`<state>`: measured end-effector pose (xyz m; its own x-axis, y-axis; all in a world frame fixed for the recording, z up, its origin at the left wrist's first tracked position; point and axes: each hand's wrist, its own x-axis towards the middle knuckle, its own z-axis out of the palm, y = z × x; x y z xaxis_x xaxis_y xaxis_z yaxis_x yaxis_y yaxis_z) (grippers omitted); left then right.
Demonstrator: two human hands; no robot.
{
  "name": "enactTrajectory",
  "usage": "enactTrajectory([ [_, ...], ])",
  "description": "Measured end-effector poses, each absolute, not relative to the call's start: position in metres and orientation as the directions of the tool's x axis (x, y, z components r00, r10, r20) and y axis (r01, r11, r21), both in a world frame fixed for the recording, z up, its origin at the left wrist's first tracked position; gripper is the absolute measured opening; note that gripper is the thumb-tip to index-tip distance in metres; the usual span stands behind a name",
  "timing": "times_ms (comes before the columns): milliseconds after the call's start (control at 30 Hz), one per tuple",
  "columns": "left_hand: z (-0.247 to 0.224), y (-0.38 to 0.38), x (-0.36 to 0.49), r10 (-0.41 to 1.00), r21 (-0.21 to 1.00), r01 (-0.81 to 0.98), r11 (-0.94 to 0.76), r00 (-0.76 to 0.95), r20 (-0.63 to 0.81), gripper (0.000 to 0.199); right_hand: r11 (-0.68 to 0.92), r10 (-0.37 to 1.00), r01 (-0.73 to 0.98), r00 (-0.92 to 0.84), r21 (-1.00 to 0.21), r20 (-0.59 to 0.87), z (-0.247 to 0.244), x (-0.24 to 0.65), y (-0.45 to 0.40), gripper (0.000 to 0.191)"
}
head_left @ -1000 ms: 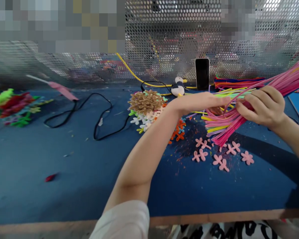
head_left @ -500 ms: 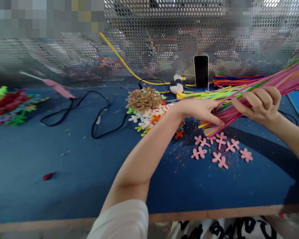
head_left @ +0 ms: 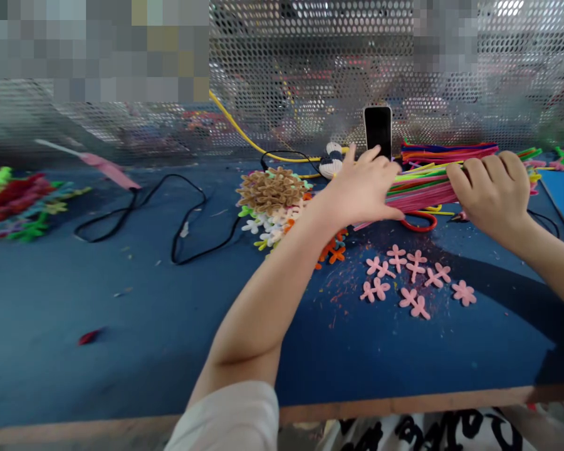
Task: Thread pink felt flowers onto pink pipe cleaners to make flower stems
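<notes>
A bundle of pink, green and yellow pipe cleaners [head_left: 420,194] lies low across the back right of the table. My right hand [head_left: 496,188] is closed over its right part, fingers curled round the stems. At the bundle's left end, my left hand [head_left: 364,188] has its fingers spread; whether its thumb touches the stems I cannot tell. Red-handled scissors [head_left: 420,227] show partly from under the bundle. Several pink fuzzy flower shapes [head_left: 416,269] lie on the blue tabletop in front of both hands.
Brown flower shapes [head_left: 272,190] are heaped left of my hands, above white and orange ones. A pink glue gun [head_left: 106,170] with a black cord lies further left, near a colourful pile [head_left: 28,200]. A phone [head_left: 378,128] leans on the perforated metal screen [head_left: 310,75].
The bundle has come down from a raised, tilted position to lie nearly level. My left hand has let go of its end and spread its fingers. The scissors have come into view.
</notes>
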<state>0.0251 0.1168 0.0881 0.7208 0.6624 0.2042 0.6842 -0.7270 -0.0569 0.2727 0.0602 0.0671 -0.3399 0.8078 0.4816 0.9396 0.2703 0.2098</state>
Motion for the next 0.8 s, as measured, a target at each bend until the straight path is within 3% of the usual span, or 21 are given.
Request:
enactTrajectory([
  [100, 0.085, 0.096, 0.049, 0.599, -0.033, 0.634, -0.772, 0.745, 0.294, 0.083, 0.231, 0.807, 0.922, -0.36, 0.31, 0.468, 0.065, 0.267, 0.053, 0.049],
  [233, 0.089, 0.089, 0.059, 0.657, 0.022, 0.668, -0.744, 0.726, 0.204, 0.068, 0.178, 0.786, 0.906, -0.365, 0.383, 0.499, 0.067, 0.264, 0.049, 0.044],
  [333, 0.097, 0.09, 0.042, 0.656, -0.01, 0.66, -0.751, 0.747, 0.108, 0.062, 0.202, 0.804, 0.91, -0.365, 0.362, 0.47, 0.074, 0.269, 0.051, 0.04],
  [400, 0.1, 0.088, 0.027, 0.668, -0.038, 0.671, -0.741, 0.741, 0.065, 0.064, 0.281, 0.846, 0.925, -0.365, 0.257, 0.389, 0.08, 0.275, 0.053, 0.045],
  [567, 0.087, 0.065, -0.005, 0.715, -0.107, 0.707, -0.699, 0.691, -0.109, 0.068, 0.507, 0.861, 0.845, -0.489, -0.168, 0.137, 0.09, 0.287, 0.057, 0.053],
  [733, 0.065, 0.051, -0.024, 0.765, -0.12, 0.757, -0.643, 0.626, -0.149, 0.065, 0.353, 0.917, 0.768, -0.397, -0.534, 0.035, 0.097, 0.281, 0.055, 0.074],
  [800, 0.06, 0.05, -0.028, 0.772, -0.123, 0.763, -0.635, 0.62, -0.139, 0.064, 0.264, 0.944, 0.731, -0.328, -0.63, 0.015, 0.101, 0.283, 0.053, 0.07],
])
